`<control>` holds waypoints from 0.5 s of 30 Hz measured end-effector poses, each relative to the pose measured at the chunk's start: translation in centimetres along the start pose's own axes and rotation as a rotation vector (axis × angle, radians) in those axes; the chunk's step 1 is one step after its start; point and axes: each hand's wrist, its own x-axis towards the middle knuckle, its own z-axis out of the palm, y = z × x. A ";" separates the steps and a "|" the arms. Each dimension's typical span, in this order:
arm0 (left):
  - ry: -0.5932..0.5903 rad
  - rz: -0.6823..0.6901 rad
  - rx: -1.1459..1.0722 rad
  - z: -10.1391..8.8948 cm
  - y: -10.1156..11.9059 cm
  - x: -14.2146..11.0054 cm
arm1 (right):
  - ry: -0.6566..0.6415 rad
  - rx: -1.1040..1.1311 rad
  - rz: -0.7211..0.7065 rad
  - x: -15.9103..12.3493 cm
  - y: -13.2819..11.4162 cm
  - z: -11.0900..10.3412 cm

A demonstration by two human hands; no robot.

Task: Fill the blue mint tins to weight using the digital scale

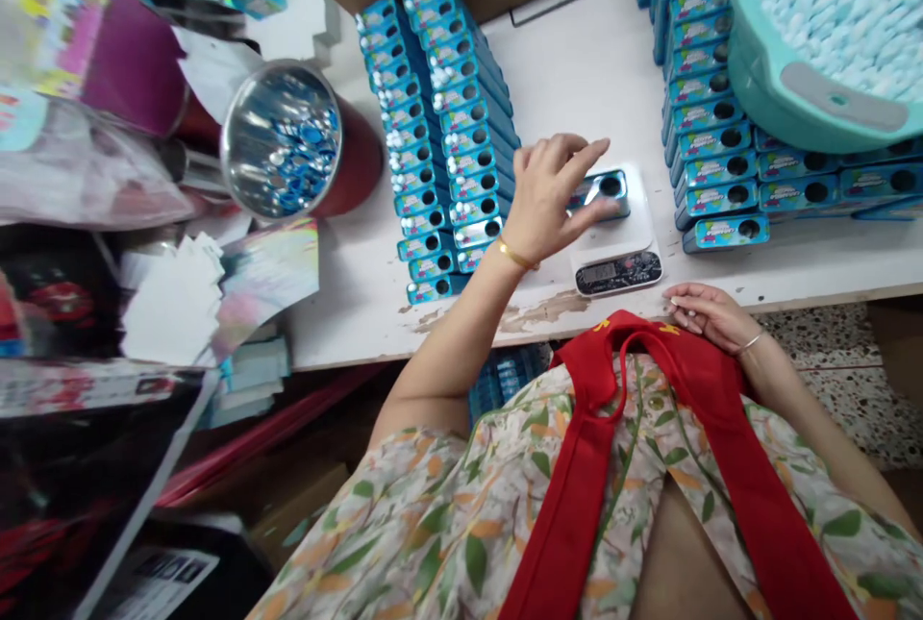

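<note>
A small blue tin box [611, 186] with a dark round hole stands on the white kitchen scale [631, 234]. My left hand [555, 187] is over the scale, thumb and index finger apart on either side of the box. The other fingers hide part of the box. At the table's front edge, right of the scale, my right hand [710, 314] is closed with its fingertips together. Something small and pale shows at those fingertips, too small to name.
Rows of similar blue boxes [472, 135] stand left of the scale, many with white pellets on top. More boxes [713, 141] are stacked at right, beside a turquoise basin [775, 111] of pale pellets. A metal pot [237, 178] holds blue wrapped pieces.
</note>
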 end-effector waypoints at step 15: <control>0.028 -0.250 0.025 3.8 -15.0 23.7 | 0.015 0.121 -0.017 0.3 1.4 -0.8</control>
